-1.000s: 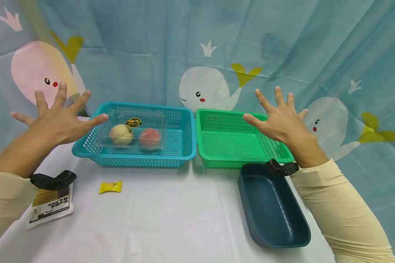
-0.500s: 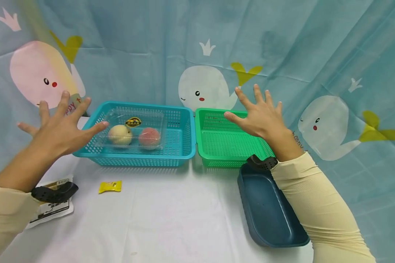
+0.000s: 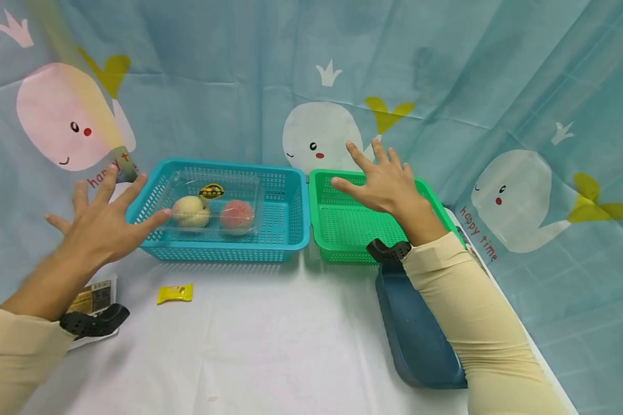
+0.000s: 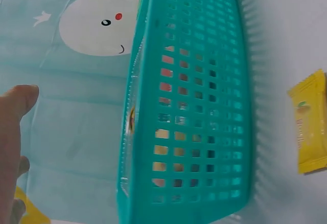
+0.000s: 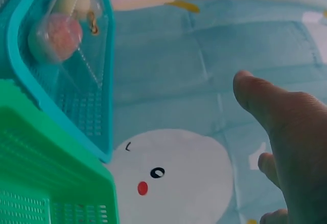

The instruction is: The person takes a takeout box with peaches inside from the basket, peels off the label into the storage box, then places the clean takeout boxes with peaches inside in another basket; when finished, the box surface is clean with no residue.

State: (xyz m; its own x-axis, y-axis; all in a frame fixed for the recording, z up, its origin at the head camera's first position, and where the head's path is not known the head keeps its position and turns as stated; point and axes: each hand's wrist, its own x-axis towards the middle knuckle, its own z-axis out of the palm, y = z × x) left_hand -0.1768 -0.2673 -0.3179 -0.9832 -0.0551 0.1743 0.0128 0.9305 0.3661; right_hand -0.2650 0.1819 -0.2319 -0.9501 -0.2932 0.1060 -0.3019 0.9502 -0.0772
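Both hands hover with fingers spread and hold nothing. My left hand is at the left end of a blue perforated basket, its thumb overlapping the rim in the head view. Inside that basket lies a clear plastic box with a pale yellow peach and a pink peach. Over a green basket is my right hand, covering part of its back rim. In the right wrist view, the thumb points toward the blue basket.
A small yellow wrapped snack lies in front of the blue basket. My left wrist partly hides a printed packet. Under my right forearm stands a dark blue tub. A whale-print curtain hangs behind the white tablecloth.
My right hand has moved left, from the green basket's right side to above its middle. My left hand has shifted slightly right and down. The objects stay in place.
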